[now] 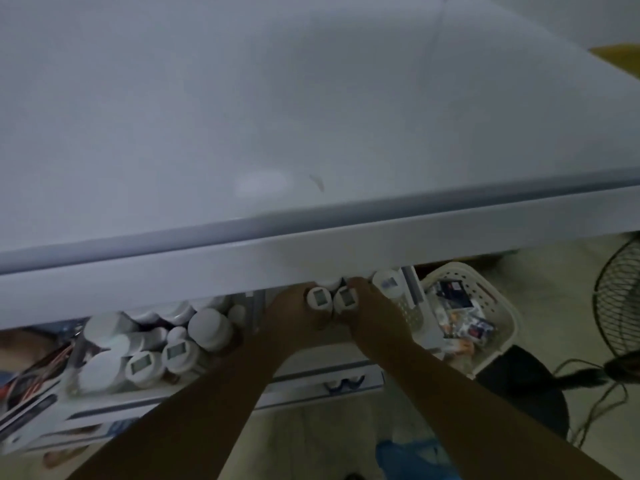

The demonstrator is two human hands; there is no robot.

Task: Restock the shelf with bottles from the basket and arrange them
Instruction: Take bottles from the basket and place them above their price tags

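I look straight down past the white top of the shelf unit (311, 133). Below its front edge, my left hand (291, 311) grips a white-capped bottle (318, 297), and my right hand (375, 315) grips a second white-capped bottle (344, 298) right beside it. Both bottles stand upright on the lower shelf, touching each other. Another white bottle (388, 284) stands just right of my right hand. A cream plastic basket (498, 306) with small packets sits on the floor to the right. The backs of the bottles are hidden under the shelf top.
Several white-capped bottles (156, 348) crowd the left part of the lower shelf, with boxes (31, 393) further left. A standing fan (620, 306) and its cable are at the far right. A dark stool (519, 386) stands under the basket, and something blue (408, 459) lies on the floor.
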